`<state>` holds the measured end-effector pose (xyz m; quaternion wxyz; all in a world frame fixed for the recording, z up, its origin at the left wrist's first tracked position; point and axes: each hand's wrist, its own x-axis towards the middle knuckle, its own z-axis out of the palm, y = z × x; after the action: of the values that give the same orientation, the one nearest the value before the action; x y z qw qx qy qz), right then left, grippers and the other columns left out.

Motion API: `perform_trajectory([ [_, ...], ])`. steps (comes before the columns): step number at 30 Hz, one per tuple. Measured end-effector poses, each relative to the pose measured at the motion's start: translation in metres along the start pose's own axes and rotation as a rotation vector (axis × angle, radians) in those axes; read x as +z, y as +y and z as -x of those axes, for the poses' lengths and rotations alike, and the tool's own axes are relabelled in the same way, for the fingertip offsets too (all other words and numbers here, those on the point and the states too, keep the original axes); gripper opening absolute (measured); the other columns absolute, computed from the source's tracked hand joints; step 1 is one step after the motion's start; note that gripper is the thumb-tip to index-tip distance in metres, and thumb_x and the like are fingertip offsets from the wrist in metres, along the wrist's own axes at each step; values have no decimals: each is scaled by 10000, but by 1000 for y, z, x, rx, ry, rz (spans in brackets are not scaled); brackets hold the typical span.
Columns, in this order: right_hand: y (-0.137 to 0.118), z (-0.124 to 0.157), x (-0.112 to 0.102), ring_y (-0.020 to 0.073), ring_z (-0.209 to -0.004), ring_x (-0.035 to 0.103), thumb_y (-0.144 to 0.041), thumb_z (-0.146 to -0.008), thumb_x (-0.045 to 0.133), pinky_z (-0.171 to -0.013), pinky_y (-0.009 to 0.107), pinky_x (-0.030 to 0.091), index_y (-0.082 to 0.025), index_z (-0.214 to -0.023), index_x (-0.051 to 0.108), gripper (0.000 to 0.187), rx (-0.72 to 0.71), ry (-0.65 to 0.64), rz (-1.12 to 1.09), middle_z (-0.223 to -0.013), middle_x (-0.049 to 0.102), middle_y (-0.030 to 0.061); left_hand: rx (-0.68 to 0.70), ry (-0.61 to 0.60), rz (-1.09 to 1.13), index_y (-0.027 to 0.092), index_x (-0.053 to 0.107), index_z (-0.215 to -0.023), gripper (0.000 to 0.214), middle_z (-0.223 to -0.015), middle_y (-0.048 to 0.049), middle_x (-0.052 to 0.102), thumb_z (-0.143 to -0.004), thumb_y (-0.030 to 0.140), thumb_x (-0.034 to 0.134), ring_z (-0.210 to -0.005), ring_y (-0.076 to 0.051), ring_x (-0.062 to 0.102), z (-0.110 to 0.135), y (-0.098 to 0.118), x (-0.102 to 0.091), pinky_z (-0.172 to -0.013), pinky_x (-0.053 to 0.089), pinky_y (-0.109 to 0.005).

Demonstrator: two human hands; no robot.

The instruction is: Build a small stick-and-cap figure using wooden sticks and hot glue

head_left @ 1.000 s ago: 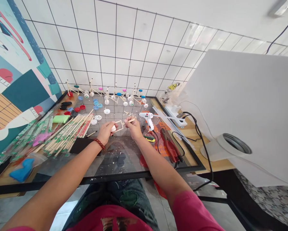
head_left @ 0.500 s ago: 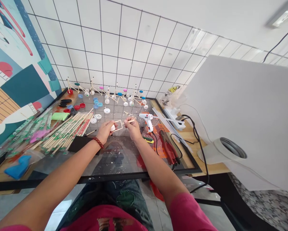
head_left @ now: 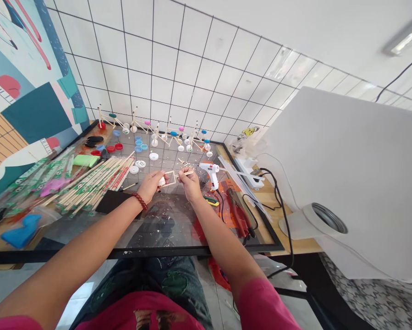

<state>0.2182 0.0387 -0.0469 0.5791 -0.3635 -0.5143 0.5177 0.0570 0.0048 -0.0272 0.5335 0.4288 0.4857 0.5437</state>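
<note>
Head view, slightly shifted, left hand [head_left: 151,187] still gripping wooden frame [head_left: 174,178], right hand [head_left: 190,184] still pinching sticks [head_left: 190,173]

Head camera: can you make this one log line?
left hand: holds stick frame, white piece | right hand: holds sticks | glue gun: beside right hand

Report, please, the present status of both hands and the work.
Left hand holding wooden frame and white piece. Right hand holding thin sticks close to the frame. Glue gun beside right hand, not between hands.
</note>
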Motion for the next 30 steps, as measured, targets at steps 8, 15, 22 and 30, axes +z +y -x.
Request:
perform_trajectory([
  [8,2,0,1,154,-637,437,-635,-696,841,-650,307,374,-270,-788,533,487,10,-10,-25,-646,468,-64,1,15,3,175,706,-722,365,-666,-44,651,-841,519,729,-504,-119,444,1,-1,0,-445,287,-256],
  [15,3,-1,1,162,-645,449,-672,-672,861,-640,309,361,-273,-781,530,530,18,-6,-23,-649,462,-59,13,28,-1,183,687,-697,368,-671,-43,653,-842,520,714,-521,-127,461,1,-2,0,-459,297,-251],
  [22,3,0,0,156,-620,455,-686,-684,859,-621,312,381,-273,-757,540,527,6,-7,-2,-619,477,-65,12,43,8,191,688,-700,348,-677,-42,652,-838,510,706,-559,-140,472,2,0,2,-478,303,-253],
  [30,4,-1,0,155,-614,462,-658,-719,840,-622,310,383,-273,-777,529,498,-12,-8,-22,-636,470,-63,14,7,-9,185,696,-728,375,-689,-52,648,-835,544,714,-538,-134,463,0,-2,-1,-476,280,-270],
])
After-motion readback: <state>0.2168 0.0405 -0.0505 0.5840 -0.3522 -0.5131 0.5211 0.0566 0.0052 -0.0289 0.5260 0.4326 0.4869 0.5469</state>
